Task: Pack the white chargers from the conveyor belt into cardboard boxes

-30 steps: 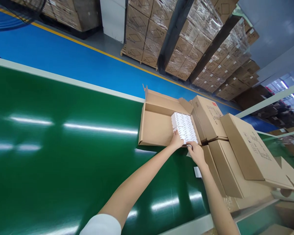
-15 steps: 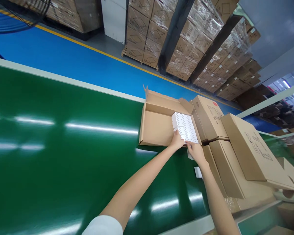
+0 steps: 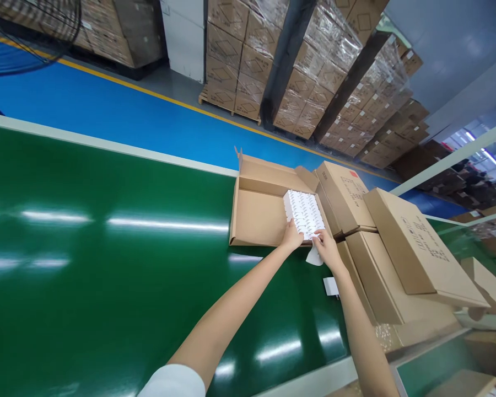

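An open cardboard box (image 3: 258,214) lies on the green surface, its lid flap raised at the back. Rows of small white pieces (image 3: 305,209) fill its right part. My left hand (image 3: 292,237) is at the front left corner of these pieces, fingers closed against them; what it grips is hidden. My right hand (image 3: 324,246) pinches a thin white sheet (image 3: 314,257) that hangs over the box's front edge. A small white block (image 3: 330,286) lies on the green surface, left of my right forearm.
Closed cardboard boxes (image 3: 421,248) are stacked to the right of the open box. The green surface (image 3: 107,275) stretches left. Beyond its pale rail (image 3: 107,144) are a blue floor and wrapped carton stacks (image 3: 240,60).
The view has shifted slightly, so the box appears further left. More of the white sheet shows below my right hand. Both hands remain at the front of the white pieces.
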`<state>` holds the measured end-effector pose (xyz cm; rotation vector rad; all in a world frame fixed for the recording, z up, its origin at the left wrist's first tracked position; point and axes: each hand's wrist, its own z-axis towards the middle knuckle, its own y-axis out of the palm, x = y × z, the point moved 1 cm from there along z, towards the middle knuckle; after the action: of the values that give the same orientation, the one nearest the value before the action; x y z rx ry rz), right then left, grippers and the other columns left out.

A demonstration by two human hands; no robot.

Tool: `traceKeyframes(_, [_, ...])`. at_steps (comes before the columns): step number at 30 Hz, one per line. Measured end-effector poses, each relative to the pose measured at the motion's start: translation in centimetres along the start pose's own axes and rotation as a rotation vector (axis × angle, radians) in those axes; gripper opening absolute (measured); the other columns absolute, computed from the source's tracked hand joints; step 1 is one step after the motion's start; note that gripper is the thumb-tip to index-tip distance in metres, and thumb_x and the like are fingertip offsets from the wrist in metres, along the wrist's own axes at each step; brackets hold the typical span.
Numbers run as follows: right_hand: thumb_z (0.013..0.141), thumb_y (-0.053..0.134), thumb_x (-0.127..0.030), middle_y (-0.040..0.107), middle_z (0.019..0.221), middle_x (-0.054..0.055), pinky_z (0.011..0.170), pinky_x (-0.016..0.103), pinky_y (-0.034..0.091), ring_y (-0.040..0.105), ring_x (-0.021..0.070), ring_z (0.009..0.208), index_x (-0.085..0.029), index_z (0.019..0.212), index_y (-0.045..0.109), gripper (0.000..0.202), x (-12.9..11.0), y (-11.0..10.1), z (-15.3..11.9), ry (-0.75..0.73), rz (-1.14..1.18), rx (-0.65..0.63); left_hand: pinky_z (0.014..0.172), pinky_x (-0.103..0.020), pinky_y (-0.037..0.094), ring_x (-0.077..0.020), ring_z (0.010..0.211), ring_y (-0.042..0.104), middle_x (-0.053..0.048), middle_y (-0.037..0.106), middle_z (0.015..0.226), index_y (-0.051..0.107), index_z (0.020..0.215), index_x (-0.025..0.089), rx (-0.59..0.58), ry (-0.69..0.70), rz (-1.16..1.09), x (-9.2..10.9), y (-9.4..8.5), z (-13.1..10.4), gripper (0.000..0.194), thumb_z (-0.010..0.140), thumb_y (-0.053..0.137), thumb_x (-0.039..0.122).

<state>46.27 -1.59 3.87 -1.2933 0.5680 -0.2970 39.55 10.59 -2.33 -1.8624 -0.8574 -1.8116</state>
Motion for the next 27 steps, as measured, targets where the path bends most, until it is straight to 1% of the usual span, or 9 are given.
traceKeyframes(3, [0.088,0.040,-0.033,0.069,0.082,0.008,0.063,0.028,0.047,0.063,0.0194,0.069,-0.016,0.095,0.059,0.027,0.7,-0.1,-0.1,-0.005,0.061,0.071,0.105,-0.037,0.037,-0.0278,0.124,0.047,-0.011,0.055,0.129,0.046,0.127,0.020,0.003,-0.007,0.010,0.1,0.0,-0.1,0.064,0.067,0.065,0.010])
traceKeyframes(6, [0.085,0.045,-0.029,0.068,0.082,0.006,0.068,0.030,0.047,0.062,0.0194,0.072,-0.018,0.086,0.062,0.020,0.4,0.6,0.5,-0.041,0.071,0.090,0.105,-0.037,0.037,-0.0275,0.124,0.047,-0.012,0.054,0.130,0.046,0.127,0.018,0.004,-0.010,0.015,0.2,0.1,-0.2,0.064,0.067,0.065,0.009])
traceKeyframes(9, [0.081,0.049,-0.021,0.063,0.083,0.007,0.075,0.032,0.047,0.059,0.0210,0.081,-0.018,0.079,0.064,0.016,-0.1,1.7,1.4,-0.086,0.041,0.095,0.105,-0.038,0.037,-0.0277,0.124,0.047,-0.012,0.055,0.130,0.046,0.127,0.018,0.001,-0.010,0.017,0.3,0.0,-0.3,0.064,0.067,0.065,0.009])
traceKeyframes(13, [0.080,0.049,-0.018,0.056,0.082,0.010,0.077,0.037,0.044,0.052,0.0249,0.084,-0.016,0.077,0.065,0.017,0.0,2.2,1.9,-0.087,-0.034,0.124,0.104,-0.038,0.038,-0.0284,0.122,0.049,-0.011,0.057,0.127,0.047,0.126,0.020,0.002,-0.011,0.013,0.2,0.0,-0.4,0.062,0.067,0.066,0.009])
traceKeyframes(17, [0.081,0.052,-0.020,0.054,0.083,0.008,0.077,0.037,0.041,0.049,0.0253,0.085,-0.018,0.077,0.066,0.015,0.5,2.0,2.1,-0.088,-0.096,0.101,0.104,-0.038,0.038,-0.0287,0.122,0.048,-0.010,0.057,0.128,0.048,0.126,0.021,0.006,-0.017,0.005,0.1,0.1,-0.4,0.061,0.068,0.065,0.009])
traceKeyframes(22, [0.081,0.052,-0.019,0.056,0.081,0.008,0.074,0.035,0.038,0.048,0.0249,0.085,-0.019,0.071,0.066,0.018,0.3,1.7,2.7,-0.091,-0.141,0.055,0.105,-0.037,0.038,-0.0285,0.123,0.047,-0.011,0.055,0.130,0.047,0.126,0.019,0.006,-0.018,0.002,0.1,0.2,-0.3,0.062,0.068,0.064,0.007])
traceKeyframes(27, [0.080,0.054,-0.018,0.060,0.075,0.007,0.072,0.034,0.039,0.052,0.0234,0.079,-0.019,0.070,0.067,0.017,0.3,1.6,2.0,-0.123,-0.116,0.026,0.106,-0.038,0.036,-0.0287,0.124,0.047,-0.011,0.055,0.130,0.047,0.127,0.020,0.015,-0.022,0.015,0.3,0.1,-0.3,0.064,0.067,0.065,0.008])
